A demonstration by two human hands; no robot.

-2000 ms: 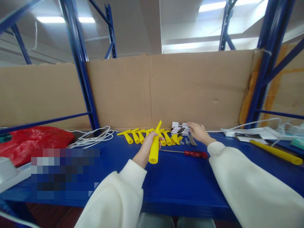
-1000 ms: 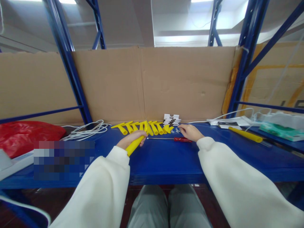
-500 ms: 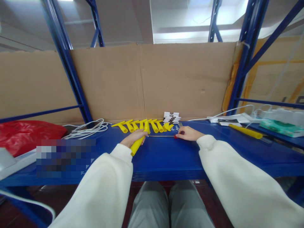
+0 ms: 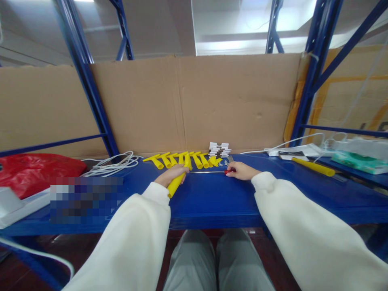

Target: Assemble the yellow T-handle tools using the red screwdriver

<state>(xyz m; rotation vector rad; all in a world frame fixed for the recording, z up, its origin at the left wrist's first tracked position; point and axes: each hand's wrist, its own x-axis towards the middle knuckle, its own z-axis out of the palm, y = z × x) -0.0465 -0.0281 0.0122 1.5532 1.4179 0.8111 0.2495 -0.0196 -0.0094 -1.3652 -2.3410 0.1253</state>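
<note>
My left hand [image 4: 171, 176] is wrapped round the hollow-looking handle of a yellow T-shaped plastic tool [image 4: 175, 186], its thick end pointing down towards me. With closed fingers, my right hand [image 4: 241, 171] grips the red handle of a screwdriver [image 4: 207, 172]. The thin metal shaft lies level and reaches left to the head of the yellow tool. Whether the tip sits in a screw is too small to tell. Behind my hands stands a row of similar yellow tools [image 4: 157, 163]. Small yellow pieces [image 4: 214, 162] and tiny pale parts [image 4: 224, 161] lie beside the row.
A stack of white pieces with dark strips [image 4: 219, 150] stands against the cardboard [image 4: 236, 101]. Coiled white cable [image 4: 127, 161] and a red bag [image 4: 42, 171] are on the left. To the right lie another yellow tool [image 4: 313, 167] and a green tissue pack [image 4: 360, 162].
The screwdriver's red handle shows slightly more beside my right hand and sits a little higher and further right. My left hand and the yellow tool have barely moved.
</note>
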